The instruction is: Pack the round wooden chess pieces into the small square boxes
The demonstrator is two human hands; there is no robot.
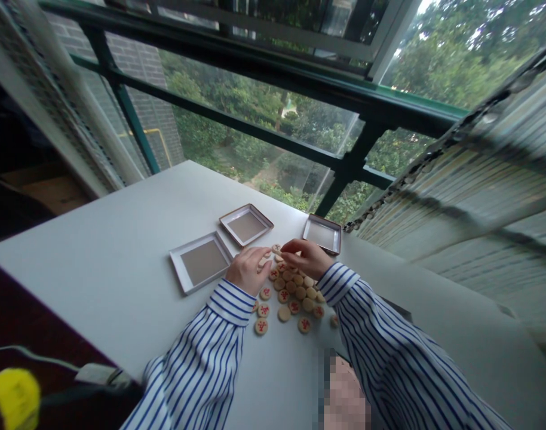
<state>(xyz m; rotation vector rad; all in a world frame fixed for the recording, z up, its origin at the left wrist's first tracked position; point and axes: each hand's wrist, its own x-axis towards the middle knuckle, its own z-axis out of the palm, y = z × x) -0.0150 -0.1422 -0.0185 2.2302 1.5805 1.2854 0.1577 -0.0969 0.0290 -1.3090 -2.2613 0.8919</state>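
Note:
Several round wooden game pieces (291, 295) with red characters lie in a loose heap on the white table (120, 239). My left hand (246, 270) rests on the heap's far left edge, fingers curled over some pieces. My right hand (305, 257) sits at the heap's far side, fingers pinched together on a piece. Both arms wear blue-and-white striped sleeves. What lies under the palms is hidden.
Three shallow box trays lie beyond the heap: one at the left (202, 261), one behind it (246, 224), one to the right (322, 233). A green window frame (344, 173) runs behind the table. A yellow object (11, 394) sits at the lower left.

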